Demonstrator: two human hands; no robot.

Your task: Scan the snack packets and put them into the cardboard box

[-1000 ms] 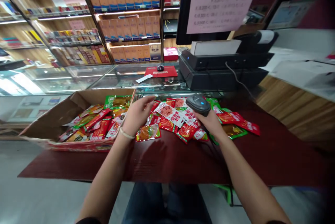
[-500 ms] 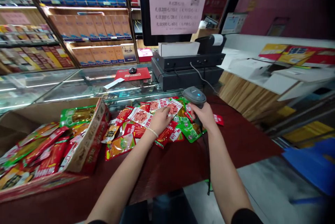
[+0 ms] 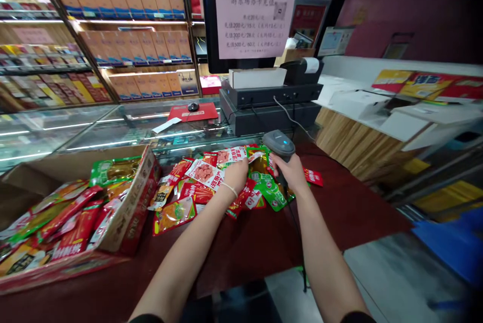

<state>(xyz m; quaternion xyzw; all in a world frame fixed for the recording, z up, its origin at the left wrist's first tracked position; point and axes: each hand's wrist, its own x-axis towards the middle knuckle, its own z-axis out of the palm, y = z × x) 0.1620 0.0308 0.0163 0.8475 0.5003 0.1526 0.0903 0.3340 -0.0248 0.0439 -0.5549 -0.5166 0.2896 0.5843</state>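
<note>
Many packets, maroon counter, shelves beyond

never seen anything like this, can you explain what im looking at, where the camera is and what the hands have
There is no machine doing the handling here: these are a person's two bare hands, seen from a camera worn on that person's head, looking forward and down.

The right hand has its fingers closed around a dark handheld scanner. The left hand is down at the pile of packets; whether it grips one is hard to tell.

The pile lies on a dark red table. To its left stands an open cardboard box holding more packets. Behind, a pink sheet hangs over a screen.
</note>
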